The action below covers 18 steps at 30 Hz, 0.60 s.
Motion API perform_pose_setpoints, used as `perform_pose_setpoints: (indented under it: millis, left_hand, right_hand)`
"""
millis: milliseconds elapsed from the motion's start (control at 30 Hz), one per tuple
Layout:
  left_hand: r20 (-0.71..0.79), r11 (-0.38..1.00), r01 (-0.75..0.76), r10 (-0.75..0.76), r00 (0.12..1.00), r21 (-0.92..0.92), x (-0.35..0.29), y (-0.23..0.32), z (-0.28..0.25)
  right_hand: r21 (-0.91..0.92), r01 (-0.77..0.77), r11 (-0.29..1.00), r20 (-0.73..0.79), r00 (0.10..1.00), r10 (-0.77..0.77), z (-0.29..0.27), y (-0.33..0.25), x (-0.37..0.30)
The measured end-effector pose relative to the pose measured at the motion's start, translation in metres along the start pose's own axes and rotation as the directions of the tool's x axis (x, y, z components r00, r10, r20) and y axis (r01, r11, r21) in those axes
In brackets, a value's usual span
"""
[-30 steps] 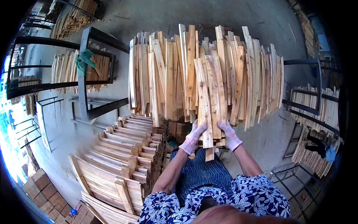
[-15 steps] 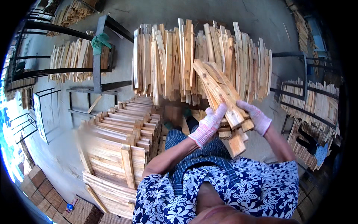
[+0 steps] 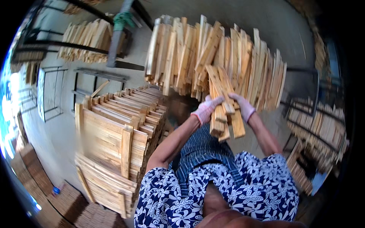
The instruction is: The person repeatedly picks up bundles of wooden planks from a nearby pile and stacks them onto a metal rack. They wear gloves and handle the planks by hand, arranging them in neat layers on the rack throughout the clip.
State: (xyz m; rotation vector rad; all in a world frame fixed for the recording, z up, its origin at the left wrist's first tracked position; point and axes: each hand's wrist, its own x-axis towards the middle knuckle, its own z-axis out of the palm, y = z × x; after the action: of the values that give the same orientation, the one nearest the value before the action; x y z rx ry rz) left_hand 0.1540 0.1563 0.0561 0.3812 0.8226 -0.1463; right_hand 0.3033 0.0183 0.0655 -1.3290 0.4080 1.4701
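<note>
Between my gloved hands is a bundle of wooden slats [image 3: 223, 99], several pieces lying roughly lengthwise with uneven ends toward me. My left hand [image 3: 207, 109], in a pale pink knit glove, is closed around the bundle's left side. On the right side, my right hand [image 3: 243, 106] grips it in a matching glove, thumb over the top. The far ends of the slats overlap a long pile of loose wooden slats [image 3: 178, 57] in front of me; whether they touch it I cannot tell.
At my left stands a stack of slatted wooden panels [image 3: 108, 131]. Dark metal frames [image 3: 112, 49] rise at the far left, one wrapped with green cloth [image 3: 123, 19]. More slat piles [image 3: 315, 123] stand at the right, with a person [image 3: 317, 180] near them. Brown stacked wood [image 3: 89, 216] lies lower left.
My hands and the slat bundle have moved farther from my body and slightly left. The slats now lie more lengthwise and less slanted. The whole view has shifted and turned somewhat.
</note>
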Motion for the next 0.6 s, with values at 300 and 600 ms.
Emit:
perform_pose_setpoints:
  millis: [300, 600]
  left_hand:
    - [-0.034, 0.936, -0.142, 0.162, 0.986, 0.323, -0.081, 0.015, -0.022]
    - [0.005, 0.579, -0.568, 0.698, 0.717, 0.585, -0.200, 0.023, -0.069]
  right_hand:
    - [-0.105, 0.243, 0.964, 0.054, 0.970, -0.238, 0.039, 0.037, -0.013]
    - [-0.182, 0.550, 0.815, 0.377, 0.805, -0.459, 0.175, 0.033, -0.076]
